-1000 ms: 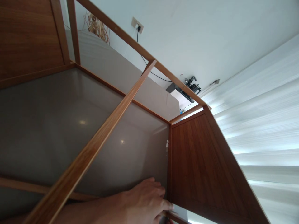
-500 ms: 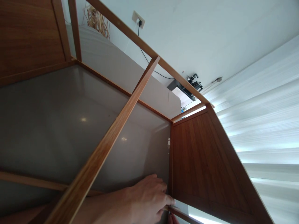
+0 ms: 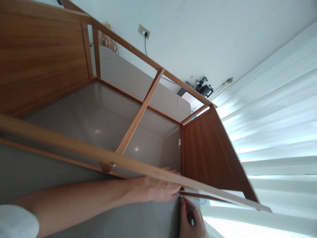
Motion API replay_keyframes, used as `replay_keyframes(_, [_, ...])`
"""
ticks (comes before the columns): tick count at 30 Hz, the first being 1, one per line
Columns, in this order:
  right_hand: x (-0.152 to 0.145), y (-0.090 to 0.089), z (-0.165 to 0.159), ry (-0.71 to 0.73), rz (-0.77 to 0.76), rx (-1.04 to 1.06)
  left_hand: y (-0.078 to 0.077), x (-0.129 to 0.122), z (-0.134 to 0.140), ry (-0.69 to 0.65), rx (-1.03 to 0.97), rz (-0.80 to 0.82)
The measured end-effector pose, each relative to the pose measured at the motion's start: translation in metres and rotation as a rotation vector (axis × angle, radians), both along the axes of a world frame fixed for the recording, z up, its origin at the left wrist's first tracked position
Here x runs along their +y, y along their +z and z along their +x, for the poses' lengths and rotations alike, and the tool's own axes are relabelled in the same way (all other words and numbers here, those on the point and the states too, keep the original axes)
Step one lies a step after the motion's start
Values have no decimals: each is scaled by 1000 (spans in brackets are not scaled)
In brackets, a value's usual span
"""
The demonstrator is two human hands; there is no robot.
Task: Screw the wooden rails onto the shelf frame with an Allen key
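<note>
A wooden frame (image 3: 138, 122) of upright panels and thin rails stands on a grey surface (image 3: 138, 218). My left hand (image 3: 162, 190) reaches beneath the near top rail (image 3: 94, 147), which hides part of it. It lies against the frame's lower right corner, fingers stretched toward the right-hand wooden panel (image 3: 205, 148). Just below that corner is my right hand (image 3: 192, 219), its thumb and fingers pinched together. Between them shows a small thin metal tool (image 3: 191, 207), perhaps a hex key. The fingertips of both hands are close together at the joint.
Another wooden panel (image 3: 47, 49) rises at the left. A crossbar (image 3: 140, 119) spans the frame's middle. Behind stand a grey board (image 3: 123, 67), a dark appliance (image 3: 205, 89) and a wall socket (image 3: 144, 31) with cables. A white curtain (image 3: 277, 132) hangs at the right.
My view has shifted back, so the near top rail and more of my left arm show. My right hand has come further into view. My left hand stays at the corner.
</note>
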State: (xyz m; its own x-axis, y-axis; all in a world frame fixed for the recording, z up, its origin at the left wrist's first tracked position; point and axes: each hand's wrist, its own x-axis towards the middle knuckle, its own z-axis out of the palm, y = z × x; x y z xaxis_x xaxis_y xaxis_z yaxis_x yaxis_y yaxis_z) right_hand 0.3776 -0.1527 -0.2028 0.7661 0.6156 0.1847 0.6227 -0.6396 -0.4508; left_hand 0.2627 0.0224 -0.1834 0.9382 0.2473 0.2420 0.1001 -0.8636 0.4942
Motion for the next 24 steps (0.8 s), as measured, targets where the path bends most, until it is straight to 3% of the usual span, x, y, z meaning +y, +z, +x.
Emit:
replay_keyframes(6, [3, 0, -1, 143, 130, 60, 11, -7, 3, 123, 60, -115])
replay_keyframes(11, [3, 3, -3, 176, 199, 60, 13, -16, 16, 188, 66, -134])
replay_keyframes(24, [5, 5, -7, 179, 254, 3, 9, -11, 14, 105, 24, -159])
